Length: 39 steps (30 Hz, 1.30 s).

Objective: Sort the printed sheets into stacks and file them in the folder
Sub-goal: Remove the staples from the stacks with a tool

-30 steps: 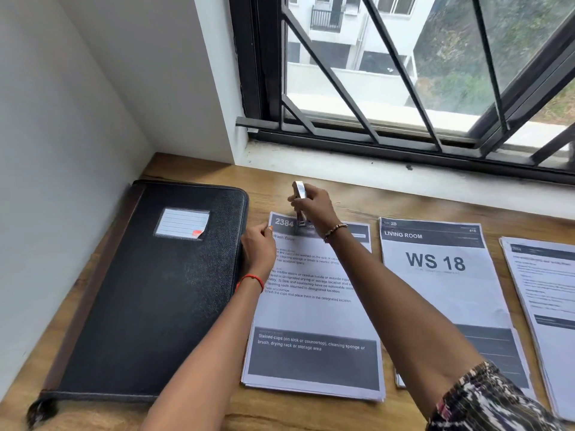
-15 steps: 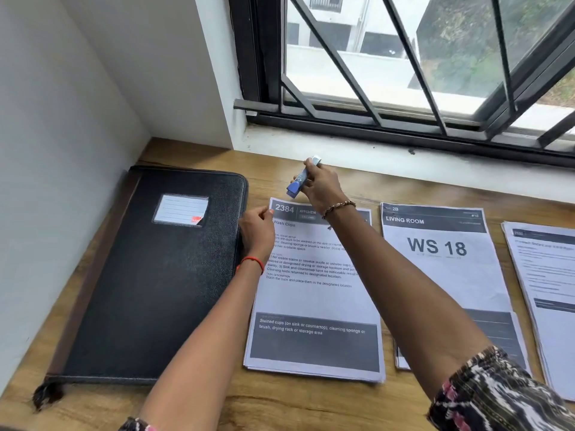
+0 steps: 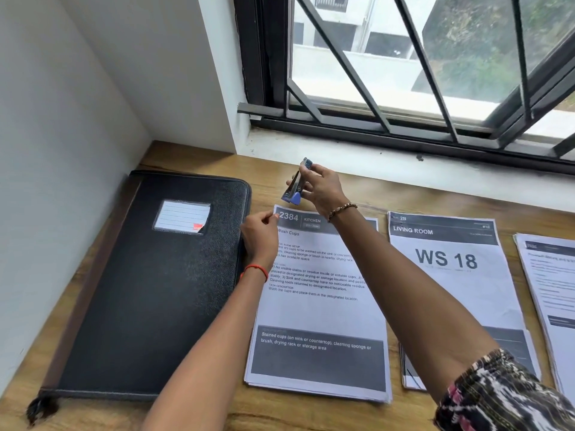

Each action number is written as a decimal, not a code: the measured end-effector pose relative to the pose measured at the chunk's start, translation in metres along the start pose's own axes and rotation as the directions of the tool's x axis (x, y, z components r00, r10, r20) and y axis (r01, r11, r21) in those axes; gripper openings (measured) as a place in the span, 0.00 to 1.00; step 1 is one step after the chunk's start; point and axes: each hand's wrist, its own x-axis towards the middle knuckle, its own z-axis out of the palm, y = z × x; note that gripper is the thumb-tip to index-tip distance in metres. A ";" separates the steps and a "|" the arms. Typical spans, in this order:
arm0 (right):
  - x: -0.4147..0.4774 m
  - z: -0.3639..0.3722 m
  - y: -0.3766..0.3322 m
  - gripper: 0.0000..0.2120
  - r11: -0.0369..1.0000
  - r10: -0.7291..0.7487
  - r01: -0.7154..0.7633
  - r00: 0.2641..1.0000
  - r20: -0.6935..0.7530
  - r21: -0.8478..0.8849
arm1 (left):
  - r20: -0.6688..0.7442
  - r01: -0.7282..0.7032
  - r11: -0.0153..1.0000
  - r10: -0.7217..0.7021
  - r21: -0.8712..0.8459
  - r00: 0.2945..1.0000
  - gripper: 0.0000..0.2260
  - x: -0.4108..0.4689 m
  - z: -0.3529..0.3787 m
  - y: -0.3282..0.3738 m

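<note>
Kitchen stack (image 3: 320,312), living-room stack (image 3: 451,259), third stack (image 3: 553,290) flat beside closed black folder (image 3: 149,290)

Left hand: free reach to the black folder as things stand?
Probably yes. The black folder lies closed right beside the left hand, nothing between them. But that hand pinches the corner of the kitchen stack and would need to let go first.

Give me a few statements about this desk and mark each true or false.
1. The black folder lies closed, left of the Kitchen stack. True.
2. The right hand holds a stapler above the desk. True.
3. The left hand holds a pen. False: the left hand pinches the Kitchen stack's top-left corner.
4. The stapler is clamped on the Kitchen stack. False: it is held clear of the paper.
</note>
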 end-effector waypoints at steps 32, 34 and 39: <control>0.009 0.000 0.018 0.11 0.856 -0.033 0.083 0.994 0.106 -0.509 | -0.096 0.043 0.996 -0.050 -0.078 0.994 0.07 -0.001 -0.002 0.005; 0.009 0.001 0.020 0.12 0.849 -0.033 0.090 0.993 0.116 -0.521 | -0.097 0.043 0.996 -0.051 -0.077 0.994 0.06 -0.001 -0.003 0.006; 0.008 0.002 0.022 0.12 0.856 -0.031 0.097 0.990 0.137 -0.508 | -0.080 0.042 0.997 -0.048 -0.072 0.996 0.05 -0.001 -0.003 0.007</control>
